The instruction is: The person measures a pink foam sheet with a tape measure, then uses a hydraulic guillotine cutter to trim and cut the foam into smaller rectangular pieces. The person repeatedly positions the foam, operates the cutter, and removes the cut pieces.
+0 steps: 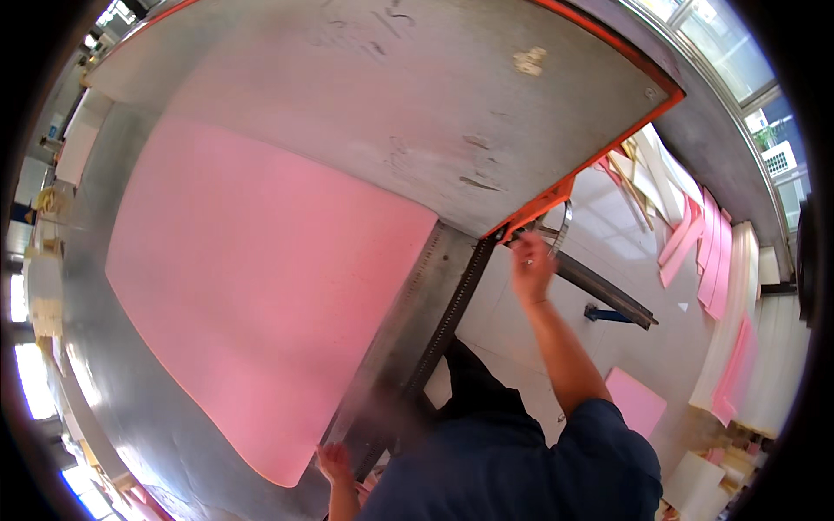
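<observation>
I see a large pink sheet lying flat on a grey metal counter, filling its left and middle. The sheet's right edge runs just beside a metal rule that follows the counter's near edge, and a dark toothed rail runs alongside that rule. The sheet's near corner is rounded and sits close to my left hand.

My left hand rests at that corner, fingertips on the counter edge by the sheet; I cannot tell whether its grip closes on anything. My right hand is raised at the counter's right corner, where an orange frame borders the top. Its fingers are curled around a metal lever under that corner, though blur hides the exact hold.

Beyond the sheet, the far half of the counter is bare, scuffed metal with a pale scrap near the far edge. A dark bar slants out below the corner over a pale floor, with open floor between me and it.

On the floor to the right lie pink offcuts and white strips, stacked near the wall, and one pink piece lies by my right arm. Windows run along the upper right.
</observation>
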The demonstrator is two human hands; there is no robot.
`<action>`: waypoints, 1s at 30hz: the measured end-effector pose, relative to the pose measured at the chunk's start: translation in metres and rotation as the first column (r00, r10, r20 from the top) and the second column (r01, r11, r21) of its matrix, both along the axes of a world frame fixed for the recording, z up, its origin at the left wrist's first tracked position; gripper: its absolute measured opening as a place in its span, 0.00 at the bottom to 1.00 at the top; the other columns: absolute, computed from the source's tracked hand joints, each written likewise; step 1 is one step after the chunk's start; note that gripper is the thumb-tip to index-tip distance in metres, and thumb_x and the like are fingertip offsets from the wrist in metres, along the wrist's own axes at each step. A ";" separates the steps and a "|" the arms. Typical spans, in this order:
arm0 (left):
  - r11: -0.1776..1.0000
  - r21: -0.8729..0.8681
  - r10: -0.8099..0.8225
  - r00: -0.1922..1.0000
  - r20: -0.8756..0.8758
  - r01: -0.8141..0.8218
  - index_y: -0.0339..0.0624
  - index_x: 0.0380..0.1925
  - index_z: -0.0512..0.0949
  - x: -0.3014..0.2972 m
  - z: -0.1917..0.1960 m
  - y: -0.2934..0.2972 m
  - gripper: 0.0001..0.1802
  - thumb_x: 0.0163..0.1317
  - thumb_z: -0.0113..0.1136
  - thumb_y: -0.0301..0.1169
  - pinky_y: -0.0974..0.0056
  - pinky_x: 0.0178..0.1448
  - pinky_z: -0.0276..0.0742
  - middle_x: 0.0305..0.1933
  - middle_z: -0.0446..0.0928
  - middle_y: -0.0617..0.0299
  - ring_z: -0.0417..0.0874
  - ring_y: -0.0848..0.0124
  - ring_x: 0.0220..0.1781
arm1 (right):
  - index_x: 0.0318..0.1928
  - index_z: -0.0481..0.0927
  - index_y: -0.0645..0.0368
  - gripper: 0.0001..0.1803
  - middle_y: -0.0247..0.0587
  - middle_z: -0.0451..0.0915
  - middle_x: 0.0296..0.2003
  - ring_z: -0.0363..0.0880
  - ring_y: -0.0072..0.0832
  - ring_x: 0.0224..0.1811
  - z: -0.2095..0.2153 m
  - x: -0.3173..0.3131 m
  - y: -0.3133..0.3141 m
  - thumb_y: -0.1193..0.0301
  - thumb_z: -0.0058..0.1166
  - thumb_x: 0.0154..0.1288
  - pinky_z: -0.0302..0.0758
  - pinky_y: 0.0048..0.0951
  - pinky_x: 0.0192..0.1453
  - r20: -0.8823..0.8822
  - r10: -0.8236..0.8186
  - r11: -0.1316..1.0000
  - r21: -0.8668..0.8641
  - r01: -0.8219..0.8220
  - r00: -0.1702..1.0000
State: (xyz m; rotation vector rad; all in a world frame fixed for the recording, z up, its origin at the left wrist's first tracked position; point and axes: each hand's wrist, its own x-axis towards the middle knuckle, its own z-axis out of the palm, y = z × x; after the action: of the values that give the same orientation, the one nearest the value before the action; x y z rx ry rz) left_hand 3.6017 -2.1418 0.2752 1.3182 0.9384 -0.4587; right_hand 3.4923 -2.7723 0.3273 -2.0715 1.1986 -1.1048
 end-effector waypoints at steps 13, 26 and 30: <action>0.841 0.468 -0.238 -0.592 0.770 0.271 0.28 0.53 0.73 0.182 0.322 -0.547 0.18 0.65 0.61 0.23 0.62 0.56 0.76 0.54 0.78 0.48 0.80 0.64 0.53 | 0.27 0.76 0.73 0.16 0.53 0.78 0.21 0.76 0.38 0.18 -0.066 -0.055 -0.224 0.68 0.50 0.62 0.66 0.40 0.17 -0.233 -0.235 0.590 0.737 0.328 0.944; 0.176 0.984 -0.485 -0.872 0.068 -0.022 0.31 0.47 0.74 0.132 0.443 -0.684 0.15 0.61 0.62 0.25 0.61 0.52 0.75 0.47 0.78 0.49 0.80 0.62 0.49 | 0.44 0.79 0.75 0.21 0.65 0.83 0.40 0.85 0.51 0.39 -0.007 -0.029 -0.171 0.65 0.51 0.65 0.78 0.45 0.31 -0.414 -0.363 0.578 0.602 0.550 0.835; 0.160 0.987 -0.472 -0.878 0.079 0.003 0.32 0.44 0.75 0.129 0.437 -0.691 0.14 0.60 0.61 0.26 0.60 0.50 0.75 0.45 0.78 0.50 0.80 0.61 0.47 | 0.44 0.80 0.74 0.21 0.65 0.83 0.41 0.85 0.53 0.41 -0.021 -0.045 -0.177 0.63 0.53 0.65 0.79 0.46 0.35 -0.475 -0.340 0.574 0.578 0.579 0.811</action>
State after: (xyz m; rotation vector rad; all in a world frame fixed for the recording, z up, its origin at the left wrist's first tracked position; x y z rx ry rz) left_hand 3.7308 -2.8325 0.7126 1.7430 -2.0772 0.1106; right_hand 3.4470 -2.9491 0.3063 -1.3536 2.0345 -0.3481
